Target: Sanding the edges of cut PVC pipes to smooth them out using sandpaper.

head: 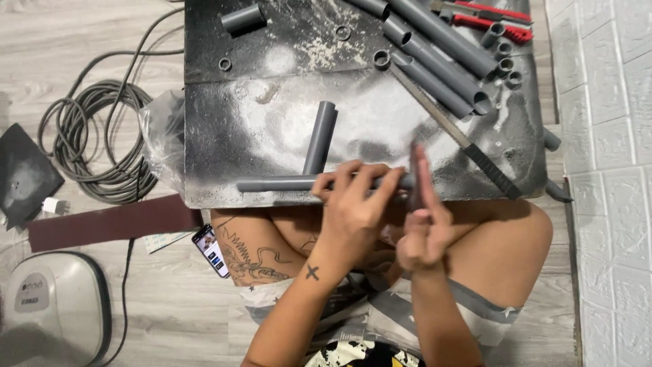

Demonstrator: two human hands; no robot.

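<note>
Fingers of the left hand point(353, 204) wrap the grey pipe point(285, 183), hiding its end, while beside it the right hand point(422, 228) blurs, grip unclear.

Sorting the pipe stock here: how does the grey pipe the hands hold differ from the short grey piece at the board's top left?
The held long grey plastic pipe is slim and lies crosswise under the left hand, near the right hand. The short grey pipe stub is thicker, lies loose and untouched. Both are grey round tubes.
</note>
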